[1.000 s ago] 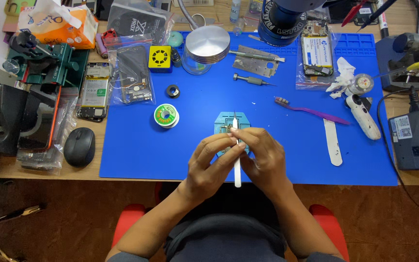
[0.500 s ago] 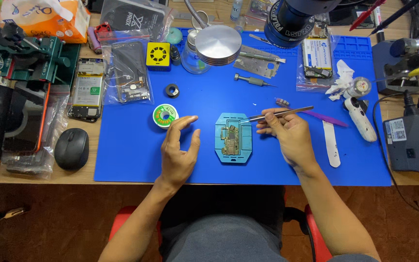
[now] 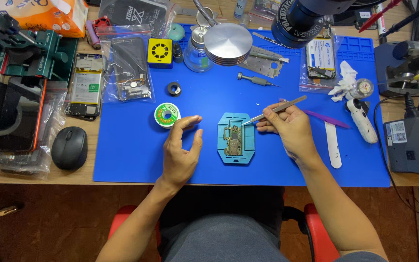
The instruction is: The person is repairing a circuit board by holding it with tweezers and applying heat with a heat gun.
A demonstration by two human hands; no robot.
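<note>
From the head view, one blue work mat (image 3: 132,155) covers the wooden bench, and near its middle lies one light-blue holder (image 3: 237,139) with a single circuit board (image 3: 234,140) clamped in it. The right hand (image 3: 292,130) pinches one pair of metal tweezers (image 3: 273,110) between thumb and fingers, the tips angled down to the holder's upper right corner. The left hand (image 3: 181,150) holds nothing; it rests on the mat just left of the holder, fingers loosely curled and apart. Beside its fingertips sits one green solder spool (image 3: 167,115), with one small black ring (image 3: 173,89) above it. Further off are one screwdriver (image 3: 257,80), one purple toothbrush (image 3: 323,118), one white spudger (image 3: 332,144), and one black mouse (image 3: 69,147) off the mat's left edge.
</note>
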